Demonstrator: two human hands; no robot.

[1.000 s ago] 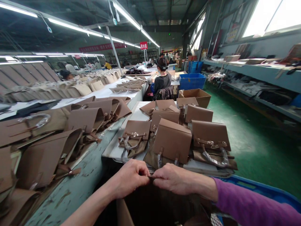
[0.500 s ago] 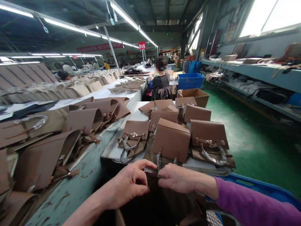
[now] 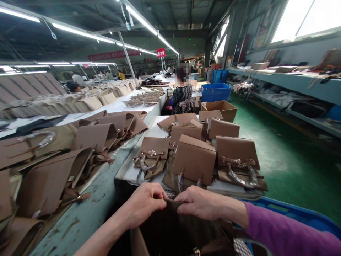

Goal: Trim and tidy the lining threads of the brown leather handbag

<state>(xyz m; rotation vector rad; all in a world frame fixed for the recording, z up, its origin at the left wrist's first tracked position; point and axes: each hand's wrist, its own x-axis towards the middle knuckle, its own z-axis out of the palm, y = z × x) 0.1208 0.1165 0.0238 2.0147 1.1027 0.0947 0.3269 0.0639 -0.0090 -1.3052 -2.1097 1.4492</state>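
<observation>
A dark brown handbag (image 3: 183, 227) lies close below me, its mouth toward me and its interior in shadow. My left hand (image 3: 146, 204) pinches the bag's far top edge between thumb and bent fingers. Just to the right, my right hand (image 3: 198, 202) grips the same edge, its thumb on the near side. A short stretch of the edge shows between the hands. At the bottom of the view a small metal clasp (image 3: 196, 251) glints on the bag. Checkered cloth (image 3: 170, 193) is visible just beyond the edge.
Several brown handbags (image 3: 195, 156) with plastic-wrapped handles stand on a white table (image 3: 128, 165) ahead. More brown bags (image 3: 53, 181) crowd the bench at left. A blue crate (image 3: 301, 213) sits at lower right. A seated person (image 3: 182, 92) works farther ahead.
My left hand has gone from spread thumb and fingers to a pinch on the bag's edge. My right hand keeps its hold in nearly the same place.
</observation>
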